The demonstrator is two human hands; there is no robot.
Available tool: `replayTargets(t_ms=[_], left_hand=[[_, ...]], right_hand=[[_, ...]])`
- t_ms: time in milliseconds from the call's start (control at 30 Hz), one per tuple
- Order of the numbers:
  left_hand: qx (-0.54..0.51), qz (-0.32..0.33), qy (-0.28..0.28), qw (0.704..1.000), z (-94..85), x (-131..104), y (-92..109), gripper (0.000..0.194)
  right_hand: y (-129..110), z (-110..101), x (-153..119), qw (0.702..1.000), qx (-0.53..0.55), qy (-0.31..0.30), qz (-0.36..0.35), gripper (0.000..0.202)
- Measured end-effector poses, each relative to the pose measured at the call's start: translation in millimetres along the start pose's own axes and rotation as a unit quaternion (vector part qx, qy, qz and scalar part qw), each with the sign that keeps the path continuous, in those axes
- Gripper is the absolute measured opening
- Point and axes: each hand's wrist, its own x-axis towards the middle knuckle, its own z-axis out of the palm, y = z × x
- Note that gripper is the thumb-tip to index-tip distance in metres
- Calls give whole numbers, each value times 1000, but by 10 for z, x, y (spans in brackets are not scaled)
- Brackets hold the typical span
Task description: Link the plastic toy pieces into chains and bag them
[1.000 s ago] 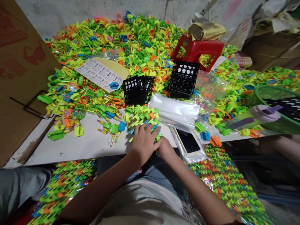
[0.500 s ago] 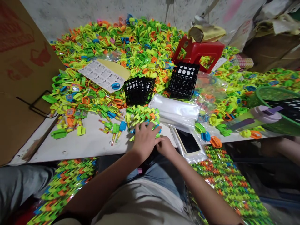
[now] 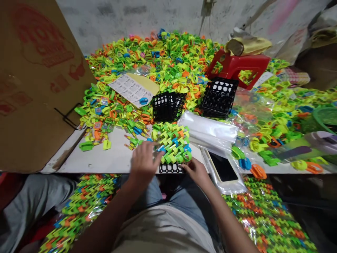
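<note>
Nearest me, both forearms reach in from the lap side, bent towards the table (image 3: 116, 163) edge. The left hand (image 3: 143, 160) is palm down and loosely open, thumb spread from the fingers, right beside the left side of a block of green, yellow, orange and blue toy pieces (image 3: 175, 142). The right hand (image 3: 196, 171) lies lower, its fingers curled at the near right corner of the black grid tray (image 3: 171, 168) under that block; I can't tell how firmly it grips. Tray and block sit at the table's front edge, between the hands.

Just right of them lies a dark-screened phone (image 3: 223, 167) on clear plastic, with a pile of clear bags (image 3: 207, 130) behind it. To the left stands a cardboard carton (image 3: 39, 88) printed in red: I read "TOY", but the smaller words are blurred.

Further back are fanned black trays (image 3: 168, 105), a taller tray stack (image 3: 220, 96) and a label sheet (image 3: 129, 89), its repeated print too small to read. Beyond, loose toys (image 3: 171, 59) heap around a red stool (image 3: 231, 65), up against the stained wall (image 3: 131, 14).
</note>
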Motion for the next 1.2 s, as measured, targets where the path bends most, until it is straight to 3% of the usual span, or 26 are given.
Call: replayTargets(t_ms=[100,167,233,367,467,567,700,767,867,967,1067,1133,1200], left_hand=[[-3,-182,-60,982,99,-38,-577,31],[-56,-220,-111,967,225,-48,-853,24],[-103,-227,-132,959,337,-69,-1006,21],[-210,-241,-130,939,394,-191,-1089,29],[-302,-244,-118,914,305,-339,-1109,44],[-411,-269,-95,866,177,-491,-1115,61],[-500,-329,-69,798,123,-654,-1022,57],[-499,-322,-53,803,205,-699,-909,46],[-450,-212,-55,866,433,-692,-683,24],[-413,-119,-60,901,662,-629,-485,12],[-396,-113,-52,910,776,-588,-386,9],[-384,-113,-50,915,784,-588,-356,8],[-376,-111,-53,919,765,-602,-330,8]], right_hand=[[-76,24,-168,997,35,56,27,24],[-167,59,-296,997,36,74,8,22],[-292,102,-405,997,25,55,-40,20],[-627,253,-464,988,13,-37,-148,16],[-924,475,-331,976,-25,-131,-174,21],[-1181,739,-143,964,-98,-182,-170,33],[-1287,901,-89,948,-159,-220,-166,17],[-1221,845,-177,937,-152,-251,-191,13],[-1032,647,-344,934,-125,-260,-209,15],[-796,451,-442,962,-110,-175,-177,19],[-559,376,-470,977,-146,-60,-146,26],[-437,399,-476,971,-183,-35,-150,35],[-366,453,-482,964,-203,-48,-164,41]])
